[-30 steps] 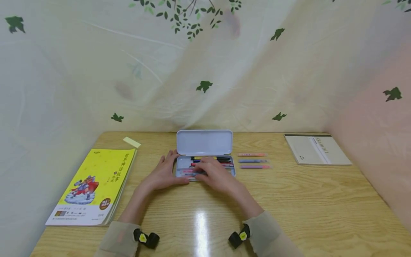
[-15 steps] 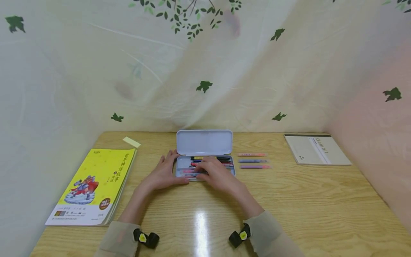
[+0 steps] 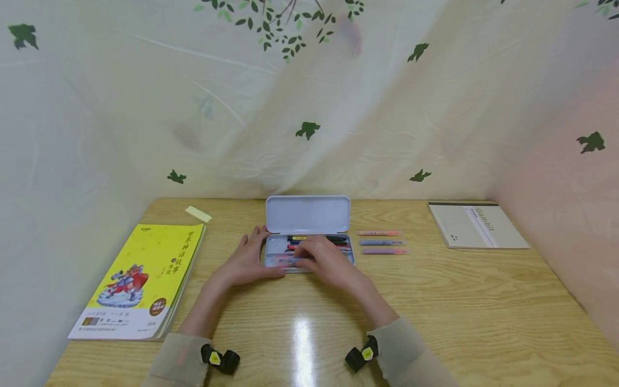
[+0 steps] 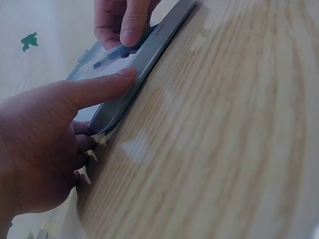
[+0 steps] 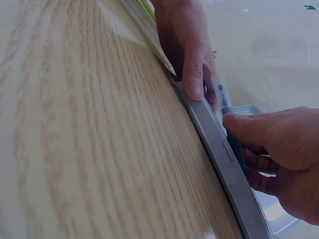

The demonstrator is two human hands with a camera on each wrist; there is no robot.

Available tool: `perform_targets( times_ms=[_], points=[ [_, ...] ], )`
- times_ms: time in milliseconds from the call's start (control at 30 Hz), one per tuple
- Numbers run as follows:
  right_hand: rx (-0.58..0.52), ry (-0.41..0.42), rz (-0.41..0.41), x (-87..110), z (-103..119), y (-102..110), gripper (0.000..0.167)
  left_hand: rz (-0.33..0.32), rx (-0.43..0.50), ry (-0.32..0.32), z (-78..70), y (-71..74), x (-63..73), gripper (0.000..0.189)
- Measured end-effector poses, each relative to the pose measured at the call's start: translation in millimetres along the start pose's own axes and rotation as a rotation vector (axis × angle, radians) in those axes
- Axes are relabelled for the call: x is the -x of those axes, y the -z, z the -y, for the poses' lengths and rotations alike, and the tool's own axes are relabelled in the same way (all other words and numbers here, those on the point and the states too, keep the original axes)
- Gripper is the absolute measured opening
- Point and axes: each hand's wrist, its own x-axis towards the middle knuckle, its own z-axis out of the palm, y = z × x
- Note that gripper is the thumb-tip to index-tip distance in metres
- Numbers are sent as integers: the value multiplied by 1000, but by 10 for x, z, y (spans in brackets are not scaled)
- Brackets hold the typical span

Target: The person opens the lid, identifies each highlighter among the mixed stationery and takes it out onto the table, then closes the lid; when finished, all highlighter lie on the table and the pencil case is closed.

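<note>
A pale blue pencil case [image 3: 309, 215] stands with its lid up at the back middle of the table. My left hand [image 3: 246, 263] holds its left end, thumb along the front edge and fingers at the side. Over the case's front compartment, my right hand [image 3: 329, 262] pinches a blue pen with a clear cap [image 5: 227, 102] between thumb and fingers. In the left wrist view that blue pen [image 4: 112, 56] lies just inside the front wall. Behind the right hand, black, yellow and red pens [image 3: 300, 238] fill the rear compartment, partly hidden.
Three pens, orange [image 3: 379, 233], blue [image 3: 382, 243] and purple [image 3: 384, 251], lie in parallel right of the case. A yellow book [image 3: 145, 274] sits at the left, a pale yellow strip [image 3: 198, 214] behind it. At the back right rests a grey notebook [image 3: 476, 224].
The right hand's fingers have shifted slightly within the front compartment, and the pen colours showing left of the fingertips have changed. The left hand has stayed in place.
</note>
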Motion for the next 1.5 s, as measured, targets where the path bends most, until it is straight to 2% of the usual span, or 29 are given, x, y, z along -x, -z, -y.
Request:
perform_targets(
  times_ms=[367, 600, 867, 1000, 1167, 1233, 1500],
  points=[
    [-17, -47, -37, -2, -3, 12, 14, -4, -8, -6, -6, 3, 10, 96],
    [11, -26, -79, -1, -13, 11, 14, -3, -16, -3, 5, 11, 13, 97],
    [-10, 16, -48, 41, -49, 76, 19, 16, -12, 22, -6, 25, 18, 102],
    [-42, 30, -56, 158, -173, 190, 20, 27, 3, 36, -24, 19, 15, 104],
    [-97, -31, -50, 394, -425, 363, 24, 20, 17, 36, -22, 13, 15, 104],
    [-101, -57, -58, 498, -532, 423, 26, 19, 13, 36, -18, 9, 10, 105],
    [-47, -64, -152, 815, -847, 652, 25, 24, 9, 51, -26, 9, 13, 107]
  ],
)
